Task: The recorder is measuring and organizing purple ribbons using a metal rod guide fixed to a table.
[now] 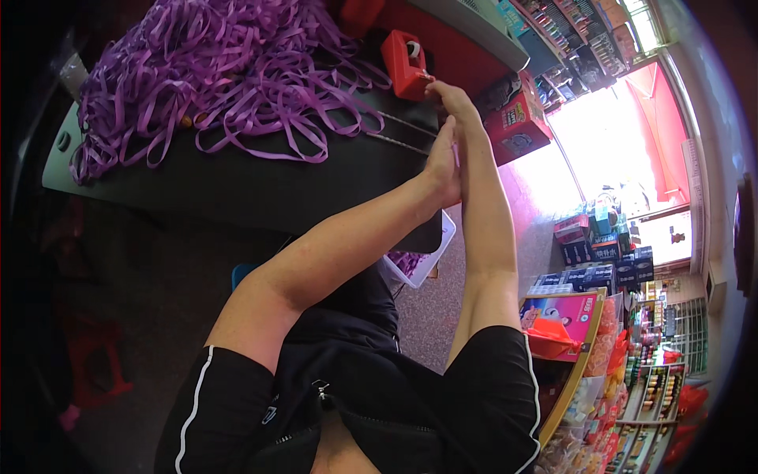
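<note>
My right hand (452, 98) reaches to the red tape dispenser (405, 66) at the back of the table. Its fingertips are drawn together at the front end of the dispenser, by the cutting edge; what they pinch is too small to make out. Close against my right forearm is my left hand (445, 162), its fingers curled and mostly hidden. A small sliver of purple shows beside it, and what it holds cannot be made out. To the left, a large tangled heap of purple ribbons (229, 71) covers much of the dark table (316, 189).
Two thin pale strips (403, 142) lie on the table near my left hand. Below its edge stands a white bin (438, 257) with purple ribbon in it. A red box (517, 126) is beyond my right arm. Stacked packs (604, 253) and a goods-filled counter (572, 379) line the right.
</note>
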